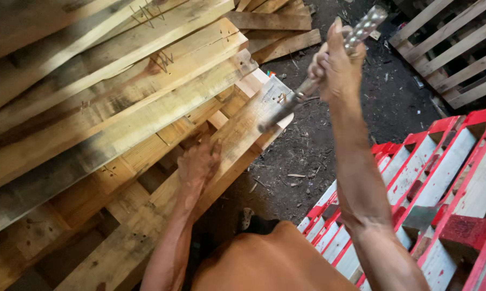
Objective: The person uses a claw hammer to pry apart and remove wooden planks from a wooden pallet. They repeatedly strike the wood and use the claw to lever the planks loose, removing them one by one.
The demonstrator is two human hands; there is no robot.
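Observation:
My right hand is raised and closed around the grip of a metal hammer. Its shaft slants down to the left, and its head hangs just above the end of a bare wooden pallet board. My left hand lies flat on that same board, lower down, with fingers spread. The board belongs to a worn wooden pallet that leans in front of me. Bent nails stick out of the planks above it.
Loose planks are stacked over the pallet at the upper left. A red and white pallet lies at the lower right. Another bare pallet sits at the top right. Dark dirt floor with wood scraps lies between them.

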